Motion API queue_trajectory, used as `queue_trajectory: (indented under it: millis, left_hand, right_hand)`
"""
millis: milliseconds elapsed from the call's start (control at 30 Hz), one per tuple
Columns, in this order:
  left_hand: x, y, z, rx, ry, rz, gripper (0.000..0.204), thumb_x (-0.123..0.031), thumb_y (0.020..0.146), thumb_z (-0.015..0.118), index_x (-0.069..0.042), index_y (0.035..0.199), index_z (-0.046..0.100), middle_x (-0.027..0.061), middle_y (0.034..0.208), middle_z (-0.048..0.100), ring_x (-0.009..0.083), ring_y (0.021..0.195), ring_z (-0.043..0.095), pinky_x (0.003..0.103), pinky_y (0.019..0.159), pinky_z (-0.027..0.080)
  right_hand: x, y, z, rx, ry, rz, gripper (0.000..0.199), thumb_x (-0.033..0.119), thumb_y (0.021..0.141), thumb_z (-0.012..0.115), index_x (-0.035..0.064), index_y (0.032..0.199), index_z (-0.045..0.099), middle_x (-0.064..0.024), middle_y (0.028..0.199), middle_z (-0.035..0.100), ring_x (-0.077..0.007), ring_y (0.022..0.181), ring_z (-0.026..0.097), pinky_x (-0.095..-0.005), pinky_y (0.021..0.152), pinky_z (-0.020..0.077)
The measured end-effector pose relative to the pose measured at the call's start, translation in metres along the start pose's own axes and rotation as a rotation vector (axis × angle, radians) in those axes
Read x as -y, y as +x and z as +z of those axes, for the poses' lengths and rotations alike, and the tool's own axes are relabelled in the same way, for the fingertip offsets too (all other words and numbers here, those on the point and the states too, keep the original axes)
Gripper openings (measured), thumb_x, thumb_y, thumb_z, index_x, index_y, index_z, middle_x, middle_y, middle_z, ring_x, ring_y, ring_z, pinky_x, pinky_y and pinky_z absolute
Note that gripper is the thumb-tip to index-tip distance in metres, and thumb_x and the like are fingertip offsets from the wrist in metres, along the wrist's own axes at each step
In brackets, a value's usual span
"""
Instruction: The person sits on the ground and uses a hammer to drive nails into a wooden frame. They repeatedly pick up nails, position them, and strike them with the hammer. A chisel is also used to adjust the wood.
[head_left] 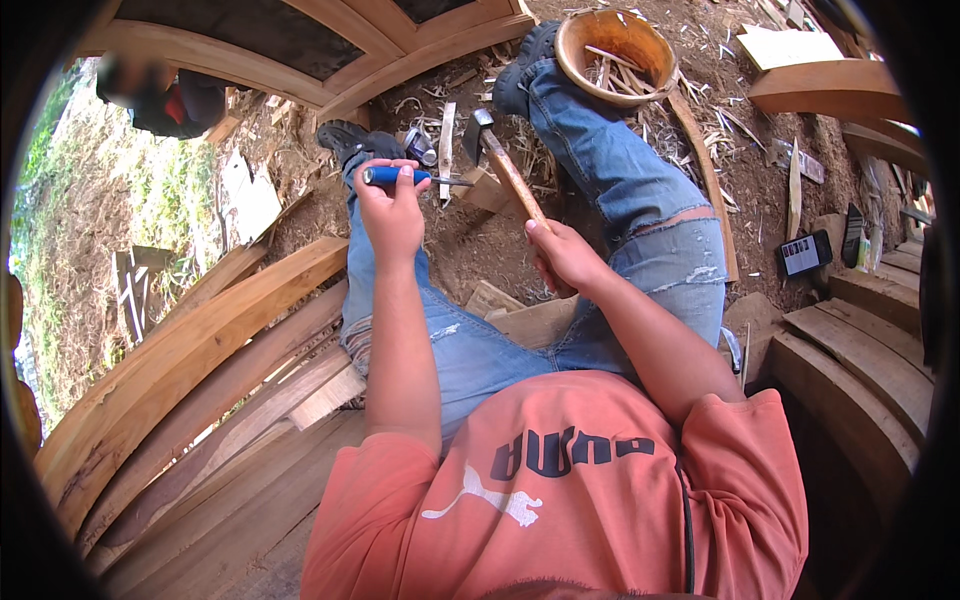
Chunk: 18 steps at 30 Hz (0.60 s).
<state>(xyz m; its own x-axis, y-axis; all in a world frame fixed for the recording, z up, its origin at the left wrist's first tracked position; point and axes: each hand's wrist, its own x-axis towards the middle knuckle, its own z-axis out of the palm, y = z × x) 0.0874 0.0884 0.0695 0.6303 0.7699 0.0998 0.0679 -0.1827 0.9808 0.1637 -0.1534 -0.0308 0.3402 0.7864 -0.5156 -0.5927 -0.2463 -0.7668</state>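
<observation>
In my left hand point(388, 205) is a screwdriver point(380, 175) with a blue handle, its thin dark shaft pointing to the right. My fingers are closed round the handle. A hammer point(508, 172) with a worn wooden handle is gripped low down by my right hand point(562, 258). Its metal head is up and away from me, a little to the right of the screwdriver's tip and apart from it. Both tools are held over the ground between my legs. Below and behind them lie small wood blocks point(488, 192).
A round tub point(570, 50) with wood scraps stands by my right foot. Long boards point(215, 320) lie on my left, more planks point(850, 375) on my right. A wooden frame point(350, 85) stands ahead. A phone point(803, 254) and a can point(420, 148) lie on the shaving-strewn dirt.
</observation>
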Motion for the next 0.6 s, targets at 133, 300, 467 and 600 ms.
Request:
queue_trajectory:
  millis: [133,300,467,600]
  left_hand:
    - [0.0002,-0.0029,0.0019,-0.010,-0.002,0.029,0.028,-0.002,0.109,0.060,-0.003,0.130,0.042,0.0145,0.120,0.065,0.0210,0.111,0.069,0.036,0.086,0.068]
    - [0.0015,-0.0039,0.0014,-0.022,-0.024,0.038,0.027,-0.002,0.109,0.060,-0.003,0.130,0.042,0.0151,0.119,0.064,0.0217,0.110,0.069,0.036,0.086,0.068]
    - [0.0040,-0.0050,0.0009,-0.034,-0.010,0.060,0.027,-0.002,0.109,0.060,-0.002,0.129,0.042,0.0152,0.119,0.064,0.0216,0.110,0.069,0.035,0.084,0.069]
    - [0.0037,-0.0055,0.0016,-0.028,-0.003,0.071,0.028,-0.002,0.108,0.060,-0.002,0.129,0.042,0.0151,0.119,0.064,0.0210,0.108,0.070,0.035,0.084,0.069]
  right_hand:
    - [0.0023,-0.0010,0.0015,-0.003,0.006,0.012,0.039,0.048,0.114,0.048,0.0100,0.103,0.050,-0.0023,0.070,0.052,-0.0142,0.046,0.050,-0.0329,0.040,0.0446]
    - [0.0016,-0.0010,0.0011,0.000,0.016,0.009,0.040,0.048,0.114,0.048,0.0101,0.104,0.050,-0.0025,0.070,0.052,-0.0144,0.046,0.050,-0.0329,0.039,0.0449]
    - [0.0022,-0.0007,0.0015,-0.011,-0.005,0.015,0.040,0.049,0.114,0.048,0.0101,0.104,0.051,-0.0030,0.069,0.052,-0.0145,0.046,0.050,-0.0329,0.040,0.0451]
    - [0.0013,-0.0005,0.0011,-0.011,-0.006,0.013,0.041,0.050,0.114,0.049,0.0102,0.105,0.051,-0.0030,0.069,0.052,-0.0145,0.046,0.051,-0.0330,0.040,0.0452]
